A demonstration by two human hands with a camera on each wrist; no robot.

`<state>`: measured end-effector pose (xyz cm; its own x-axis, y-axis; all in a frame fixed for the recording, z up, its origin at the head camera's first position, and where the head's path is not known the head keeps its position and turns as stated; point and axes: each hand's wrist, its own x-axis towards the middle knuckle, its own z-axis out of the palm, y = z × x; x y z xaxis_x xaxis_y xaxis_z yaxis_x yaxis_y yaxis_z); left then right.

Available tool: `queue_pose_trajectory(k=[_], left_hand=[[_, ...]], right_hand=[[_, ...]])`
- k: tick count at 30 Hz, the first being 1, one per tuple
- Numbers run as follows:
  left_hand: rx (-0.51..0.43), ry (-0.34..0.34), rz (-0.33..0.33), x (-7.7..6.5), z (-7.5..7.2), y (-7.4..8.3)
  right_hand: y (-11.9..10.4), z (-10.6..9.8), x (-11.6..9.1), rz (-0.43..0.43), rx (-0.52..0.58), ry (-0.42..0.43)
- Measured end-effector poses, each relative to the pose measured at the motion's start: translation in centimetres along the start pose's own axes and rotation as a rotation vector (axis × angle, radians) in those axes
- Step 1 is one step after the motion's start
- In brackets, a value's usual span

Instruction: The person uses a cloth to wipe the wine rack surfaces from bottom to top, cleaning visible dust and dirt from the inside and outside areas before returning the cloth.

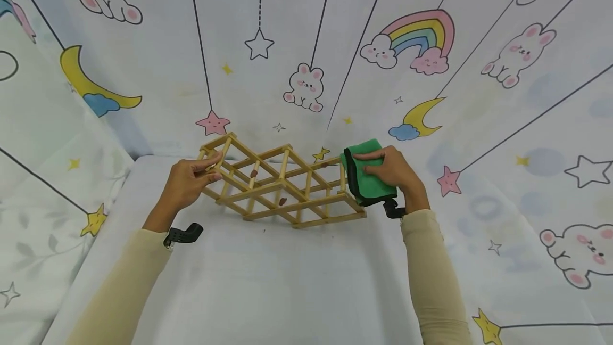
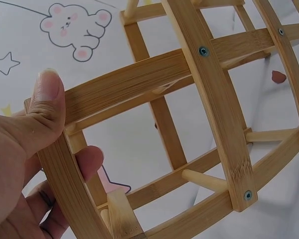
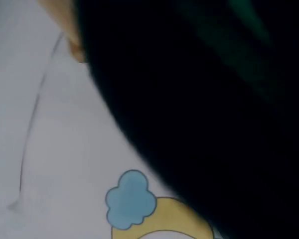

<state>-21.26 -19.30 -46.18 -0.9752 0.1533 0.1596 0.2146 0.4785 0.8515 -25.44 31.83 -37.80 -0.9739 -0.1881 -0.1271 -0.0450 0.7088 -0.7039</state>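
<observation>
A wooden lattice rack [image 1: 258,192], made of crossed slats joined by round dowels, stands on the white-covered table. At its left end my left hand [image 1: 184,184] grips a slat, thumb on one side and fingers on the other; the left wrist view shows this hand [image 2: 37,144] close up, with screw heads in the slats. My right hand [image 1: 394,168] holds a folded green cloth [image 1: 366,182] with a black border against the rack's right end. In the right wrist view the dark cloth [image 3: 189,114] fills much of the picture and hides the fingers.
Small reddish-brown bits [image 1: 283,202] show at the rack, and a few dark specks lie on the white table cover [image 1: 287,281] before it. Behind and at both sides hangs a white backdrop [image 1: 158,68] printed with bears, stars, moons and a rainbow.
</observation>
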Motion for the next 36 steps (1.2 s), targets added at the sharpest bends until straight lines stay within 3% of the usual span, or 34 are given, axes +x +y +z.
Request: queue_pose_trajectory(k=[2,5,8,11,14,17,19,21,23,26,28,29,31,34,36], left_hand=[[0.006,0.005,-0.005,-0.1,0.0,0.0],[0.014,0.014,-0.005,-0.3,0.0,0.1],[0.010,0.024,-0.001,-0.5,0.0,0.2],[0.005,0.030,-0.001,-0.7,0.2,0.5],[0.016,0.047,-0.002,-0.9,0.3,0.8],[0.024,0.069,0.001,-1.0,0.3,1.0],[0.028,0.080,-0.001,-1.1,0.3,1.0],[0.026,0.086,-0.004,-1.1,0.4,1.0],[0.020,0.085,-0.005,-1.1,0.5,0.9],[0.011,0.080,0.005,-1.0,0.7,0.8],[0.009,0.081,0.020,-1.0,0.8,0.7],[0.010,0.086,0.026,-0.9,0.8,0.7],[0.006,0.100,0.036,-0.9,0.9,0.7],[-0.007,0.102,0.043,-0.8,1.0,0.8],[-0.011,0.097,0.045,-0.7,1.1,0.9]], right_hand=[[-0.6,-0.1,0.0,-0.012,0.103,-0.005],[-1.1,0.3,0.4,-0.030,0.185,-0.105],[-1.6,0.8,0.8,-0.056,0.014,-0.111],[-2.4,0.8,0.8,-0.061,-0.167,0.039],[-3.6,0.7,0.8,-0.038,-0.066,0.124],[-4.6,1.0,1.2,-0.046,0.058,0.047],[-4.8,1.4,1.7,-0.069,-0.005,0.024],[-4.9,1.7,2.2,-0.113,-0.153,0.108],[-4.8,1.9,2.8,-0.142,-0.243,0.280],[-5.1,2.7,3.3,-0.217,-0.134,0.521],[-5.4,3.6,3.8,-0.297,-0.042,0.569],[-5.6,4.2,4.0,-0.329,-0.033,0.562],[-5.8,5.6,4.4,-0.356,-0.144,0.493],[-6.1,7.4,4.5,-0.332,-0.436,0.281],[-6.4,8.0,4.4,-0.317,-0.575,0.145]])
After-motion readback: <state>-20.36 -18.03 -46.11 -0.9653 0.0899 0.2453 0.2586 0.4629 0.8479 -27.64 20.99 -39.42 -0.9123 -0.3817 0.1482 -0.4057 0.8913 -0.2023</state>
